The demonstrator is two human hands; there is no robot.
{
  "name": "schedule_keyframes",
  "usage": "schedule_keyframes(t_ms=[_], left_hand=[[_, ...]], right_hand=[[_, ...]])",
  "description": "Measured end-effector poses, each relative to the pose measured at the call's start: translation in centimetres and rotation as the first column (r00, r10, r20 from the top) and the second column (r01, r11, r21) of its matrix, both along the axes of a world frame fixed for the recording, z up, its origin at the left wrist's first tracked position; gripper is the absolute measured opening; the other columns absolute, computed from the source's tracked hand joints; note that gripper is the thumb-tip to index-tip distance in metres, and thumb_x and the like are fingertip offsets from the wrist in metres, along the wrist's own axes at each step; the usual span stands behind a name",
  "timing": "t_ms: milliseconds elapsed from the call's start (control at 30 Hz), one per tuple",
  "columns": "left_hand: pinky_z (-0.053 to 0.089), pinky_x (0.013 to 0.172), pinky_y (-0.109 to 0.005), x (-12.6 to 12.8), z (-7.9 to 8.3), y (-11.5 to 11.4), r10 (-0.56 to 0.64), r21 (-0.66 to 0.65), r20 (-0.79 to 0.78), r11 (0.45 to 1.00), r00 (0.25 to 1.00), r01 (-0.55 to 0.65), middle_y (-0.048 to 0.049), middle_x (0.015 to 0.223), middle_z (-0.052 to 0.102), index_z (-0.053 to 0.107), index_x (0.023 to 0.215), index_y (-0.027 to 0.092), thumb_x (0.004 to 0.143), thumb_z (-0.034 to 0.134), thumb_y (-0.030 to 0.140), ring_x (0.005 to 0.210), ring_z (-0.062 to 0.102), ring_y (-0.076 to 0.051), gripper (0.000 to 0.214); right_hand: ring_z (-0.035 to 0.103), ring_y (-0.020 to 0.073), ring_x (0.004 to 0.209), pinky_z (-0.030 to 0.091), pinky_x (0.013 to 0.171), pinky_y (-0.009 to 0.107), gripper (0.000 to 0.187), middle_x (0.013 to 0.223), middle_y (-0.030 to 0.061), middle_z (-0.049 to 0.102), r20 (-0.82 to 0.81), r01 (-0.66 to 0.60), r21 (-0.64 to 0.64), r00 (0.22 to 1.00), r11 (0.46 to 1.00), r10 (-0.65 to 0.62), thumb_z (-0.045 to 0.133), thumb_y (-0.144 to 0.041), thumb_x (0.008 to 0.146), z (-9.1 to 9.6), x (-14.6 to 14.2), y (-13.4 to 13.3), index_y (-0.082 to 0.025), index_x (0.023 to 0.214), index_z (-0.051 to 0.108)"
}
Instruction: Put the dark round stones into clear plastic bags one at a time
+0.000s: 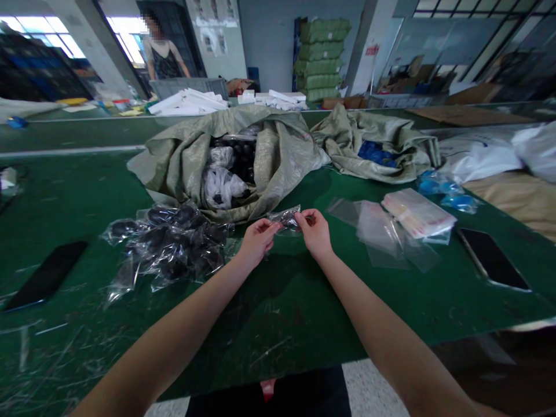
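Between my two hands, just above the green table [278,324], is a small clear plastic bag [286,218] with something dark inside. My left hand [259,238] pinches its left end, and my right hand [314,231] pinches its right end. To the left lies a pile of dark round items in clear bags [169,240]. Right of my right hand, flat clear bags [377,229] are spread beside a thicker stack of bags [417,213]. Behind my hands an open woven sack [286,156] holds black round items [244,159] and white plastic wrapping.
A second woven sack [403,136] holds blue items [377,154]; bagged blue items [447,188] lie near it. Phones lie at the left [47,273] and right [493,258]. White strips [191,102] sit on the ledge behind. A person [164,55] stands across the room.
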State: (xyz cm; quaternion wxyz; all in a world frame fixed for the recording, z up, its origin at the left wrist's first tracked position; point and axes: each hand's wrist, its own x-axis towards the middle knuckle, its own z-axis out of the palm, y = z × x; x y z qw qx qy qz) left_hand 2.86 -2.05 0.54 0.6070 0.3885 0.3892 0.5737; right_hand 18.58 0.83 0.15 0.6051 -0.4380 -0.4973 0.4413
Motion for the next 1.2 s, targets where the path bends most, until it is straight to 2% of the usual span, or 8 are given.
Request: schedule_keyframes(t_ms=[100,200,400,567,733,967,1067,1200], left_hand=[[0.02,0.028,-0.013,0.04,-0.04,-0.07,0.006,-0.006,-0.003,1.0,1.0,-0.006,0.0123,0.045,0.043,0.051,0.07,0.017,0.064,0.082,0.038,0.029,0.025,0.0,0.038],[0.021,0.028,-0.013,-0.02,0.0,-0.02,0.031,-0.021,0.007,0.999,0.999,-0.031,0.0131,0.043,0.04,0.05,0.071,0.018,0.063,0.082,0.038,0.029,0.024,0.0,0.039],[0.023,0.027,-0.014,-0.12,-0.04,0.17,0.072,-0.028,0.011,0.997,0.997,-0.072,0.0131,0.043,0.04,0.051,0.072,0.018,0.062,0.082,0.038,0.029,0.025,-0.001,0.039],[0.023,0.028,-0.014,-0.05,-0.1,0.03,0.062,-0.016,0.001,0.998,0.998,-0.062,0.0123,0.044,0.042,0.051,0.071,0.017,0.062,0.083,0.038,0.03,0.027,-0.001,0.039],[0.023,0.028,-0.013,-0.14,0.06,0.01,0.036,-0.02,0.052,0.999,0.998,-0.035,0.0134,0.043,0.038,0.05,0.071,0.018,0.062,0.084,0.036,0.031,0.025,-0.001,0.039],[0.022,0.029,-0.013,-0.09,0.27,0.01,0.024,-0.032,0.05,0.999,0.998,-0.022,0.0136,0.04,0.035,0.05,0.071,0.018,0.061,0.084,0.036,0.031,0.022,-0.001,0.039],[0.021,0.029,-0.013,-0.04,0.48,-0.04,0.032,-0.043,0.061,0.999,0.998,-0.03,0.0139,0.04,0.033,0.05,0.07,0.018,0.061,0.084,0.037,0.03,0.023,-0.001,0.04],[0.022,0.029,-0.013,-0.11,0.51,0.01,0.059,-0.046,0.07,0.997,0.996,-0.056,0.0141,0.041,0.032,0.049,0.07,0.019,0.061,0.084,0.036,0.03,0.023,-0.001,0.04]], right_hand=[[0.058,0.0143,0.063,0.052,0.057,0.029,0.033,0.076,-0.0004,0.063,-0.087,-0.074,-0.068,0.994,0.995,0.068,0.076,-0.049,0.068,0.01,0.06,-0.04,-0.021,0.077,0.06],[0.06,0.0148,0.071,0.054,0.062,0.029,0.033,0.077,-0.0006,0.064,-0.176,-0.168,-0.094,0.973,0.981,0.149,0.075,-0.051,0.069,0.08,0.24,-0.06,-0.021,0.078,0.063],[0.064,0.018,0.094,0.057,0.073,0.031,0.04,0.104,0.0028,0.067,-0.297,-0.321,-0.105,0.914,0.941,0.278,0.078,-0.046,0.069,0.5,0.21,-0.44,-0.023,0.099,0.064],[0.067,0.0165,0.086,0.057,0.077,0.032,0.038,0.097,0.0029,0.07,-0.344,-0.426,-0.149,0.869,0.892,0.357,0.083,-0.036,0.065,0.65,-0.09,-0.74,-0.021,0.096,0.066],[0.067,0.0136,0.081,0.057,0.076,0.029,0.033,0.09,0.0,0.071,-0.474,-0.462,-0.163,0.811,0.872,0.342,0.085,-0.032,0.065,0.52,0.16,-0.56,-0.021,0.091,0.067],[0.067,0.0109,0.077,0.056,0.073,0.025,0.031,0.084,-0.0037,0.07,-0.46,-0.422,-0.129,0.827,0.897,0.323,0.087,-0.031,0.06,0.23,0.25,-0.45,-0.022,0.079,0.065],[0.068,0.0132,0.078,0.057,0.075,0.028,0.031,0.084,-0.0015,0.072,-0.438,-0.392,-0.182,0.853,0.902,0.283,0.086,-0.033,0.06,0.3,0.5,-0.28,-0.022,0.081,0.067],[0.07,0.0189,0.085,0.058,0.079,0.034,0.029,0.09,0.0055,0.074,-0.448,-0.415,-0.229,0.848,0.88,0.283,0.077,-0.043,0.072,0.78,0.9,-0.13,-0.02,0.087,0.07]])
